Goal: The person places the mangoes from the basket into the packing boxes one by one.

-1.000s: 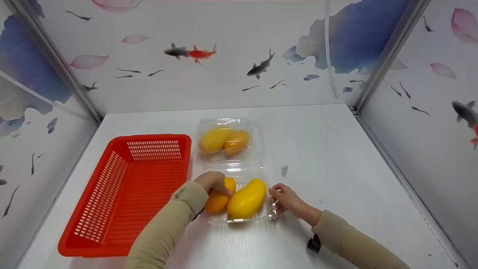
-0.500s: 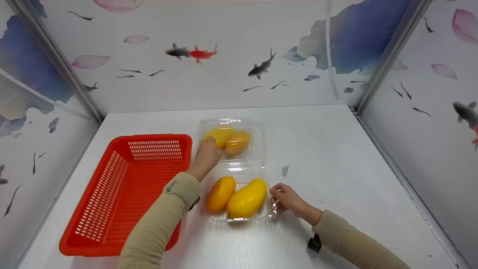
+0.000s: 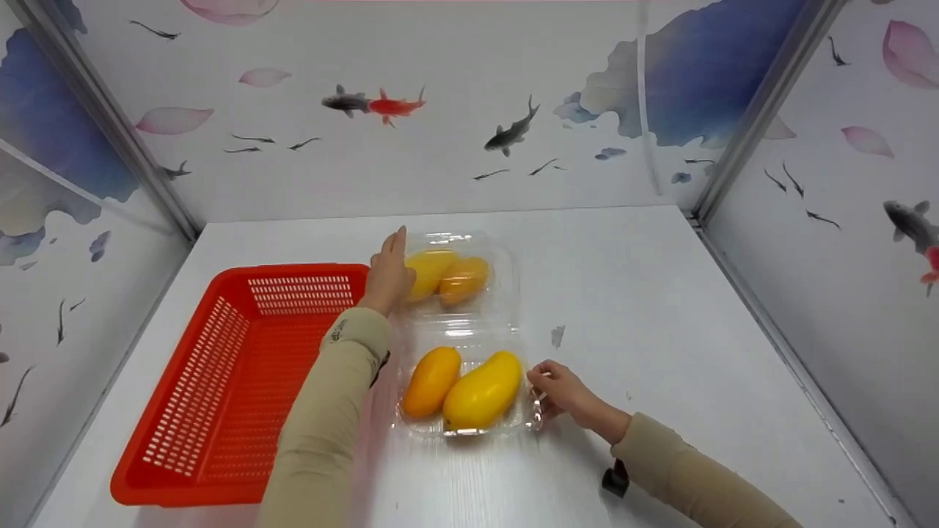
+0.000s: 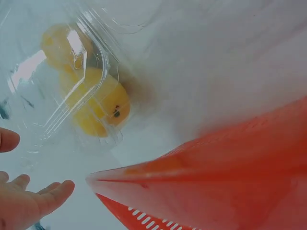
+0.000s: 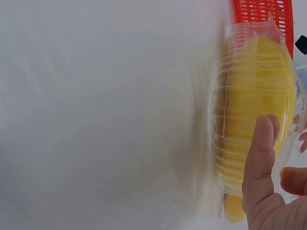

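My left hand (image 3: 390,270) is at the left edge of the clear plastic lid (image 3: 502,282), its fingers stretched away from me. In the left wrist view, the fingers and thumb of that hand are spread apart with nothing between them. Two mangoes (image 3: 463,280) show through the plastic there. Nearer to me, the clear tray (image 3: 530,418) holds an orange-yellow mango (image 3: 431,383) and a larger yellow mango (image 3: 483,392). My right hand (image 3: 568,392) holds the tray's right rim, fingers along the ribbed outer wall and thumb on the rim's other side in the right wrist view.
A red plastic basket (image 3: 220,480) with slotted walls stands on the white table (image 3: 623,293), close to the left of the clear box and beside my left forearm. Patterned panels (image 3: 455,176) enclose the table at the back and sides.
My left hand has left the orange-yellow mango in the tray, moved away from me over the far mangoes, then left to the lid's edge, its fingers straightening. My right hand has stayed put.
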### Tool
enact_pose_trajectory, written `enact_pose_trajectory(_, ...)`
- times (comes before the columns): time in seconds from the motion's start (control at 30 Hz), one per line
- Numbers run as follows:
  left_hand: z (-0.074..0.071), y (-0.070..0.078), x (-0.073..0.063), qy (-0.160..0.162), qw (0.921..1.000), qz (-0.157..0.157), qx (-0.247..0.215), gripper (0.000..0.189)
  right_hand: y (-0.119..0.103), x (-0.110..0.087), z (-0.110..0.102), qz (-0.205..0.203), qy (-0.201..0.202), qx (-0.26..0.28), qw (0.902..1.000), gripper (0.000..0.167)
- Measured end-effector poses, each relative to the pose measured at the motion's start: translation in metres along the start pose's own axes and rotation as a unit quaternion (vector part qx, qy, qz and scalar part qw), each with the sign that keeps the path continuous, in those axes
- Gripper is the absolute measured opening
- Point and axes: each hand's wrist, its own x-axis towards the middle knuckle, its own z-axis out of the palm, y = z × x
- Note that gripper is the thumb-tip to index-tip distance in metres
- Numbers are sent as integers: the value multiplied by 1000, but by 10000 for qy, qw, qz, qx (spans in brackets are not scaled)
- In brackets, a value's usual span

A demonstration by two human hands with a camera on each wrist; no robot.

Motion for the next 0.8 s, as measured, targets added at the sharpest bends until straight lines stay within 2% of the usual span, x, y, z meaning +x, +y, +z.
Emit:
enact_pose_trajectory(0.17,-1,-1,2,-86,9995,116,264,65,-1,-2,0,-62,-160,102,9998,27)
enact_pose_trajectory(0.33,-8,8,0,184,9988,222,399,56,-1,-2,-1,-5,-93,35,10000,26)
enact_pose_trajectory(0.47,-17,17,-6,518,9971,270,493,47,0,0,-1,9,-76,-34,10000,25)
enact_pose_trajectory(0.57,-25,24,-15,624,9951,391,652,41,1,0,-1,32,-79,-66,9999,26)
enact_pose_trajectory(0.67,-34,30,-28,518,9928,639,876,38,2,0,-1,65,-44,-85,9999,28)
enact_pose_trajectory(0.8,-41,37,-53,299,9824,1121,1463,38,3,0,-1,37,-65,-60,10000,31)
